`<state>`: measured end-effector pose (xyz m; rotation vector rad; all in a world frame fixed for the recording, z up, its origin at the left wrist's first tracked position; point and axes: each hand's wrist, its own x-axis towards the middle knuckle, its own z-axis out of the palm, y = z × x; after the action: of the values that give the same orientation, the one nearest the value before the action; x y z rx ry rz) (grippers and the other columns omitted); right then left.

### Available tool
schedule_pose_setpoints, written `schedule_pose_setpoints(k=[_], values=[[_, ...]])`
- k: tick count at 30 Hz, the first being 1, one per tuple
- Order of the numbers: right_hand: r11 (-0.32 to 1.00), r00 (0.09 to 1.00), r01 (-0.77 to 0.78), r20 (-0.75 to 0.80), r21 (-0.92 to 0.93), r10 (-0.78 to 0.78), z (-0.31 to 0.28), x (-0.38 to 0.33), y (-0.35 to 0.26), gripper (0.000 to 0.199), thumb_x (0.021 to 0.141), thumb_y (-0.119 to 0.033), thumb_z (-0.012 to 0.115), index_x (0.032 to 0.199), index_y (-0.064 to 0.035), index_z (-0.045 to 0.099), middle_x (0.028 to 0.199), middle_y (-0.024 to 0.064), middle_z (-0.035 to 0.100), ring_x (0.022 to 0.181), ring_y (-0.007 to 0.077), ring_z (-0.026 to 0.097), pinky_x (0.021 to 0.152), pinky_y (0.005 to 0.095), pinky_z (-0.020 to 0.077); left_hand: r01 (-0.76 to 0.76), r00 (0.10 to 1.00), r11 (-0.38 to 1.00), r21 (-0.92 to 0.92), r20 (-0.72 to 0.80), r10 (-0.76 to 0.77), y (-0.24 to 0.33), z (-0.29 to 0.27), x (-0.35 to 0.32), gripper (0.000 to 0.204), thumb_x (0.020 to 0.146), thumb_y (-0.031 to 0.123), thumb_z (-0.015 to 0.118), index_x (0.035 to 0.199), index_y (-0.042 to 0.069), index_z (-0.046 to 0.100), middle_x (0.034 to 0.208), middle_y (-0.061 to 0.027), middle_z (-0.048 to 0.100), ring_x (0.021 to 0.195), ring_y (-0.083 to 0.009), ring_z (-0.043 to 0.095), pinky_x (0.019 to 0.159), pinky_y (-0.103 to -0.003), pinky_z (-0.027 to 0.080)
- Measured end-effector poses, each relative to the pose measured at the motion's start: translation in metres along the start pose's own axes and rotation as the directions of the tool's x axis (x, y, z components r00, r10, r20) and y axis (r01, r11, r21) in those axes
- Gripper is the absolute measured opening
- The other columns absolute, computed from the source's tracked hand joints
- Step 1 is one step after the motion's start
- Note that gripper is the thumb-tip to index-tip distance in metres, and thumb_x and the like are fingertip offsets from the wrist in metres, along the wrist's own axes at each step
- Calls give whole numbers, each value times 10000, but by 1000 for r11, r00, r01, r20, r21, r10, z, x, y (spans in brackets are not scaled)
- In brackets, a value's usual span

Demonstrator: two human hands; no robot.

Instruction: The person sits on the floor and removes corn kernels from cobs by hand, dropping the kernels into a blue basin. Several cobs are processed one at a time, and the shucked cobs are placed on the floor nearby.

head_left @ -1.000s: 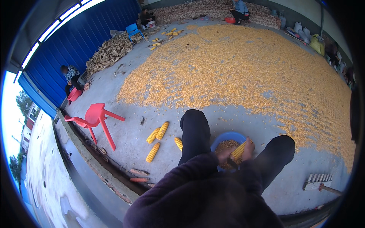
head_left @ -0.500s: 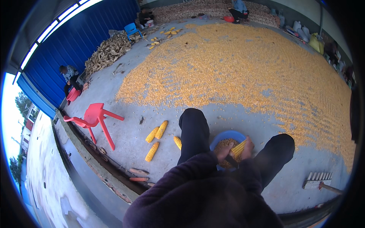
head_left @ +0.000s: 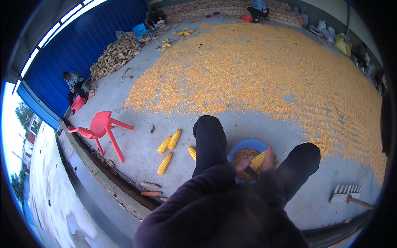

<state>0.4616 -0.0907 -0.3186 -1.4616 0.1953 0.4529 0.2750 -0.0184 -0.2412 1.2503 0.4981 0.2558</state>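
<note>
Looking down through the head camera from afar, I find the right hand point(head_left: 269, 158) wrapped around the upper end of a plump yellow corn cob point(head_left: 259, 159), with no slack that I can make out. The left hand point(head_left: 243, 164) is at the cob's lower end, its fingers close in; a narrow dark tool point(head_left: 251, 173) shows just by it, and I cannot tell whether that hand grips the tool, presses the cob, or both. To handle this well, I judge that the right hand should hold firm and well back, its fingers clear of the dark tool, while the left works in short, controlled strokes along the rows. I would want the cob kept low, since grains could jump outward from a high hold.

Beneath both hands is a round blue plastic basin point(head_left: 249, 143) with loose golden-brown kernels point(head_left: 244, 153) inside, set between two dark-trousered knees point(head_left: 209, 136). The cob is over it, a good place for catching grain. Farther left, four whole yellow cobs point(head_left: 164, 163) lie on the grey concrete floor point(head_left: 142, 165), one right at the left leg. Beyond them stands a red plastic chair point(head_left: 100, 124).
</note>
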Motion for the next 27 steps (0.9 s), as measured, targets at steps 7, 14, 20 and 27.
schedule_pose_setpoints(k=[7, 14, 20, 27], values=[[998, 997, -51, 57, -31, 53, 23, -62, -59, 572, 952, -564, 511, 892, -4, 613, 783, 70, 578, 654, 189, 516, 626, 386, 442, 23, 992, 990, -138, -117, -39, -32, -16, 14, 346, 996, 330, 531, 981, 15, 673, 832, -53, 656, 761, -146, 603, 730, -335, 474], [994, 950, -110, 297, 10, 102, 43, -101, -88, 555, 997, -548, 431, 862, -49, 633, 715, 63, 593, 613, 179, 558, 588, 323, 455, 241, 958, 857, -455, -30, -285, 28, -5, 22, 380, 1066, 298, 360, 1208, 15, 571, 1105, -122, 662, 973, -229, 657, 863, -381, 528], [1000, 919, 29, 394, -3, -25, 46, -113, -95, 532, 997, -531, 449, 839, -53, 621, 698, 32, 581, 598, 140, 536, 579, 314, 441, 147, 976, 885, -442, -79, -201, 50, 5, 16, 462, 1039, 424, 457, 1047, -6, 624, 924, -71, 653, 778, -150, 618, 709, -313, 510], [914, 787, 406, 515, -16, -340, 57, -129, -97, 457, 1020, -437, 468, 949, -13, 623, 860, 68, 627, 789, 159, 586, 731, 319, 469, -25, 984, 951, -308, -178, -31, 65, 5, 16, 571, 1023, 509, 442, 1025, -27, 640, 911, -63, 644, 789, -122, 587, 717, -292, 493]])
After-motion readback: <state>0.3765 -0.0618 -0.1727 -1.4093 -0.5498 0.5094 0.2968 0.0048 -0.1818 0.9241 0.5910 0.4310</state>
